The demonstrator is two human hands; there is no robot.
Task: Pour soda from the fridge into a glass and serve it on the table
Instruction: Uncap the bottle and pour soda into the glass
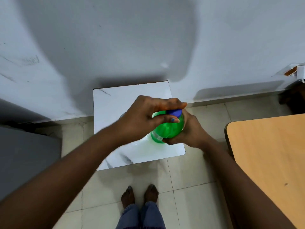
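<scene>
A green soda bottle (168, 129) with a blue cap (175, 112) stands upright over the small white marble-patterned table (115, 103). My right hand (184, 131) wraps around the bottle's body from the right. My left hand (148, 116) reaches over the top, its fingers and thumb closed on the blue cap. A faint rim of clear glass (121, 115) peeks out behind my left hand; most of it is hidden.
A white wall rises right behind the small table. A wooden table (267, 154) fills the right side. A grey appliance (24, 154) stands at the left. My bare feet (140, 195) are on the tiled floor below.
</scene>
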